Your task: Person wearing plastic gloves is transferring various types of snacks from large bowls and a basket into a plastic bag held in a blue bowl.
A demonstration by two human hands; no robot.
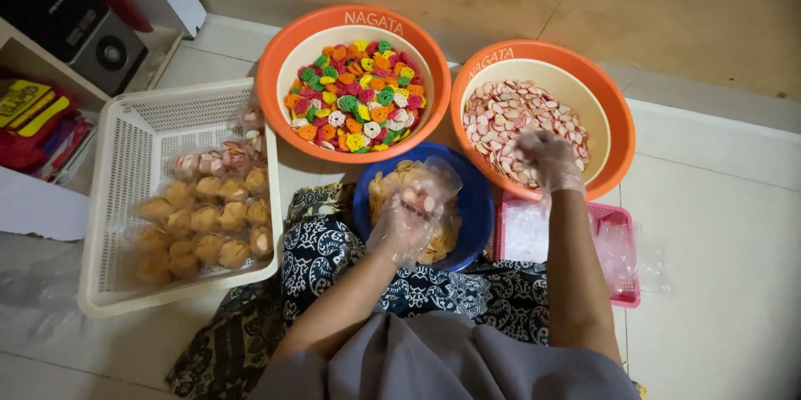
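Left hand (pixel 406 221) pinches a small plastic bag (pixel 430 183); right hand (pixel 546 158), fingers curled, digs into pink-white crackers (pixel 501 120).

Small clear bag (pixel 425 187) held over blue bowl (pixel 476 200), seemingly part-filled, pink-white crackers (pixel 521 125) heaped in orange basin (pixel 613 116)

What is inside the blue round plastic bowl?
The blue round plastic bowl holds pale yellow crackers. The gloved left hand, holding a clear plastic bag, covers part; the bottom is hidden.

Single head-mounted view, directed steeply downward from close above at the white tiled floor (pixel 709 200); round orange plastic basins (pixel 275 75) are seen at the upper edge, farthest from the wearer.
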